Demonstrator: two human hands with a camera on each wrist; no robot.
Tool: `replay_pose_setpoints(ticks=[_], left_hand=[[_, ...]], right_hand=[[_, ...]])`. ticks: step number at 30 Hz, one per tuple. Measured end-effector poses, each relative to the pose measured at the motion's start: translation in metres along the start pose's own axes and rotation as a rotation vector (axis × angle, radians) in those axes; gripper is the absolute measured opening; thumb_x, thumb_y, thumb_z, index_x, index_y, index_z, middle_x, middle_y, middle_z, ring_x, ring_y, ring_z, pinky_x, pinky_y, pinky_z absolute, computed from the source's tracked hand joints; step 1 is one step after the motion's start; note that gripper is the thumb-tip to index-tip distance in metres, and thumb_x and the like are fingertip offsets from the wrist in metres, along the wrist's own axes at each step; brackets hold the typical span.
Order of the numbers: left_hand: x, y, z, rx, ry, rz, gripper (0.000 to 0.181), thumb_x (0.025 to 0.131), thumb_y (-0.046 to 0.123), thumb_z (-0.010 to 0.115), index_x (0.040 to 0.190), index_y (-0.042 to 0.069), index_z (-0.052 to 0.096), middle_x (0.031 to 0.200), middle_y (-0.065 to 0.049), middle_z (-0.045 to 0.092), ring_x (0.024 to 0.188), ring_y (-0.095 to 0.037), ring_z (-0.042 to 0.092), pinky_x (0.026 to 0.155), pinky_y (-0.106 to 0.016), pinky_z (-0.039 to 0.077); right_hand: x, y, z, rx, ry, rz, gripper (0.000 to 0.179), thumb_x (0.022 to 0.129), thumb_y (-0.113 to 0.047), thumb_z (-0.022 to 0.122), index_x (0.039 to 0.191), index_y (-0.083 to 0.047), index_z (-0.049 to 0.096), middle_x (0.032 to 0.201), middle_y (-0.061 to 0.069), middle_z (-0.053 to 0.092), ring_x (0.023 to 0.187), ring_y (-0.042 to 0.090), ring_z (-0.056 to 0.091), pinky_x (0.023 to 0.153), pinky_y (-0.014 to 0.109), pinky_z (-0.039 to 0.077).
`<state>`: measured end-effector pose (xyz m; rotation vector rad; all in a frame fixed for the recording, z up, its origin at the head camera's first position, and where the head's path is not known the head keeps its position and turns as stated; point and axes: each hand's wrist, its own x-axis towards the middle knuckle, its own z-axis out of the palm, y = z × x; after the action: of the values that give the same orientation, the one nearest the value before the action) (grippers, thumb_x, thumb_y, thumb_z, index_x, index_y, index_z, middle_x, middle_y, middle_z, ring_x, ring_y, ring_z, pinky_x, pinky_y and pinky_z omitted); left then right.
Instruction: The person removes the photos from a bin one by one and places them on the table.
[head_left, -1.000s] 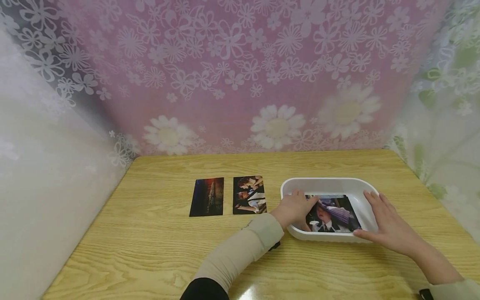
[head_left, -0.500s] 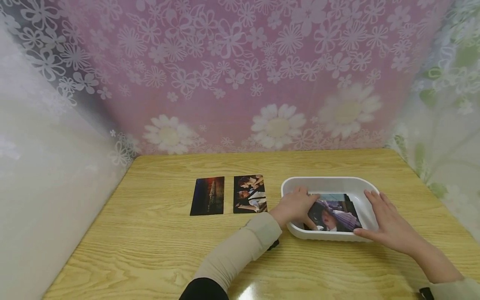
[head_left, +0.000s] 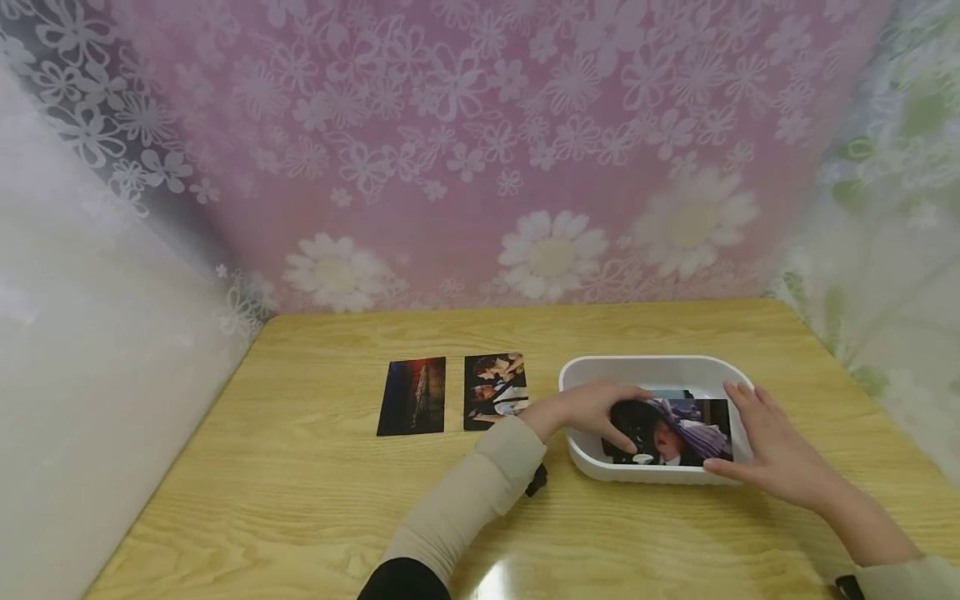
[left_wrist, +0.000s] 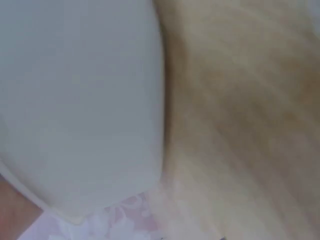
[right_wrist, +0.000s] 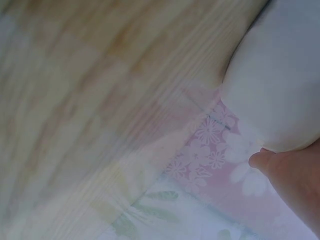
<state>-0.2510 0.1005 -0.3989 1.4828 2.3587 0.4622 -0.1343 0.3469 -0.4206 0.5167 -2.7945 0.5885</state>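
Table (head_left: 300, 500), left hand (head_left: 590, 407) wide round photo (head_left: 686, 433)

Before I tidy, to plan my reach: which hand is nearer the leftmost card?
Left. The left hand reaches into the white tray, right of the leftmost card; the right hand is farther away, at the tray's right end.

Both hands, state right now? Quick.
Left hand: closed, holding the top photo card at its left end.
Right hand: open, resting on the right end of the white tray.
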Motion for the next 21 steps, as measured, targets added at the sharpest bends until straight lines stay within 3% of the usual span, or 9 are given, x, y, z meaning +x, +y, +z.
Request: replay_pose_setpoints(ticks=[3,5,10,12,16,21], left_hand=[[-0.002,-0.002,-0.004,-0.090,-0.064,0.050,0.079,0.075,0.025,0.071,0.141,0.020,0.027,0.140,0.006,0.030,0.118,-0.004,0.035,0.092,-0.014,0.026],[-0.003,-0.001,-0.006,-0.118,-0.082,0.059,0.079,0.077,0.017,0.070,0.141,0.019,0.025,0.139,0.005,0.032,0.105,-0.005,0.047,0.085,-0.013,0.033],[-0.003,0.001,-0.006,-0.199,-0.087,0.038,0.075,0.080,0.006,0.065,0.141,0.020,0.025,0.133,0.000,0.039,0.072,-0.004,0.055,0.069,-0.012,0.039],[-0.003,0.001,-0.004,-0.228,-0.077,0.019,0.073,0.081,0.004,0.063,0.141,0.021,0.025,0.126,-0.001,0.045,0.068,-0.003,0.057,0.067,-0.012,0.040],[-0.005,0.003,-0.003,-0.263,-0.012,-0.031,0.068,0.085,0.003,0.058,0.141,0.021,0.024,0.096,-0.003,0.060,0.061,-0.004,0.058,0.061,-0.013,0.042],[-0.013,0.003,-0.008,-0.423,0.167,-0.071,0.066,0.084,0.002,0.058,0.140,0.020,0.026,0.090,-0.006,0.061,0.061,-0.010,0.061,0.055,-0.018,0.046]], right_hand=[[-0.001,0.000,0.001,-0.004,-0.003,0.007,0.106,0.068,-0.035,0.073,0.141,-0.001,0.005,0.137,0.032,0.015,0.130,0.037,-0.007,0.102,0.043,-0.008],[-0.001,0.000,0.001,-0.004,0.001,0.010,0.106,0.068,-0.035,0.074,0.141,-0.001,0.006,0.137,0.032,0.015,0.130,0.036,-0.007,0.102,0.044,-0.007],[-0.001,0.001,0.001,-0.008,-0.002,0.005,0.107,0.067,-0.035,0.074,0.141,-0.001,0.005,0.137,0.032,0.014,0.130,0.036,-0.007,0.101,0.046,-0.007],[-0.001,0.001,0.001,-0.008,-0.005,0.002,0.107,0.067,-0.035,0.074,0.141,0.000,0.005,0.137,0.032,0.014,0.130,0.036,-0.008,0.101,0.046,-0.007],[-0.001,0.001,0.001,-0.004,0.000,-0.006,0.107,0.067,-0.034,0.074,0.141,0.000,0.005,0.136,0.032,0.015,0.130,0.036,-0.007,0.102,0.043,-0.008],[0.000,0.000,0.002,0.000,0.017,-0.017,0.106,0.066,-0.034,0.075,0.141,0.000,0.007,0.136,0.032,0.016,0.130,0.036,-0.006,0.102,0.042,-0.007]])
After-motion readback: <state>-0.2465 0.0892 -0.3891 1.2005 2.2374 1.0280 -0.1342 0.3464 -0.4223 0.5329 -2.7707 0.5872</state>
